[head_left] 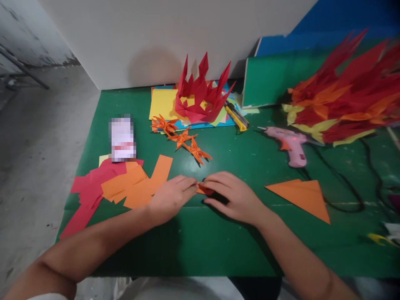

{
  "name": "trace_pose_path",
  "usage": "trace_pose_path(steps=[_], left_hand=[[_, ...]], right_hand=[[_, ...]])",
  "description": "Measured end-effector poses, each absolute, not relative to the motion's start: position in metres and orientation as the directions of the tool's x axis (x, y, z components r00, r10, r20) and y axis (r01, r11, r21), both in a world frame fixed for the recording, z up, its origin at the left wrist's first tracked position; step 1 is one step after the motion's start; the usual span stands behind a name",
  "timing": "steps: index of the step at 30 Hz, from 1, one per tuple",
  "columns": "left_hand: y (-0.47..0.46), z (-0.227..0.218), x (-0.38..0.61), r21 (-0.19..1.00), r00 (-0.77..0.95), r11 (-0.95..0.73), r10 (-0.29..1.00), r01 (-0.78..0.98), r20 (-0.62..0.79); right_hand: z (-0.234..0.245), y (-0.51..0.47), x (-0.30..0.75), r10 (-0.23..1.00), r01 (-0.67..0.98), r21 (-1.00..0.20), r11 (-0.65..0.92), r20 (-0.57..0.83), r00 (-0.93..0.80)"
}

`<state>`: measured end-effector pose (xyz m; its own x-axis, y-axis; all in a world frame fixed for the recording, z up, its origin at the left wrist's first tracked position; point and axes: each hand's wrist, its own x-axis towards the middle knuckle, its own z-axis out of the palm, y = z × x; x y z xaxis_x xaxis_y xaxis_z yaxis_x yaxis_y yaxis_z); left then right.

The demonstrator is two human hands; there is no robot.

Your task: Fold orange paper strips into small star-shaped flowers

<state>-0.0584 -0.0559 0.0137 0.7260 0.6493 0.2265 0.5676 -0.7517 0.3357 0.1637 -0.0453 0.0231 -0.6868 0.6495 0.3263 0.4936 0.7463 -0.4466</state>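
Near the middle of the table, a small folded piece of orange paper (204,189) lies between my two hands, mostly covered by fingers. My left hand (173,196) pinches its left end. The curled fingers of my right hand (229,193) hold the other end, with the thumb lower down. Just beyond them, several orange folded paper flowers (183,138) lie in a slanting row. Left of my left hand are loose orange paper strips (133,183), overlapping red paper strips (95,185).
A phone (123,139) rests by the strips. Behind stands a red folded-paper crown (201,98) on coloured sheets (162,104), beside a yellow cutter (236,117). To the right are a pink glue gun (289,141) with its cord, an orange paper triangle (304,196) and a large red-orange paper piece (346,96).
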Motion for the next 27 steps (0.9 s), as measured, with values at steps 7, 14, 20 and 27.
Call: trace_pose_path(steps=[7, 14, 20, 27], left_hand=[[-0.048, 0.017, -0.055, 0.456, 0.672, -0.703, 0.692, 0.545, 0.263], [-0.042, 0.039, -0.06, 0.735, 0.46, -0.381, 0.882, 0.561, 0.106], [-0.046, 0.05, -0.044, 0.914, 0.282, 0.404, 0.881, -0.029, -0.381], [-0.052, 0.031, -0.033, 0.855, 0.215, 0.456, 0.886, -0.248, -0.411]], right_hand=[[0.016, -0.041, 0.151, 0.668, 0.494, -0.466, 0.734, 0.366, -0.648], [0.033, -0.038, 0.14, 0.834, 0.488, -0.695, 0.529, 0.316, -0.453], [0.047, -0.026, 0.131, 0.944, 0.233, -0.944, 0.233, 0.163, -0.287], [0.032, -0.028, 0.135, 0.92, 0.108, -0.982, 0.154, 0.103, -0.379]])
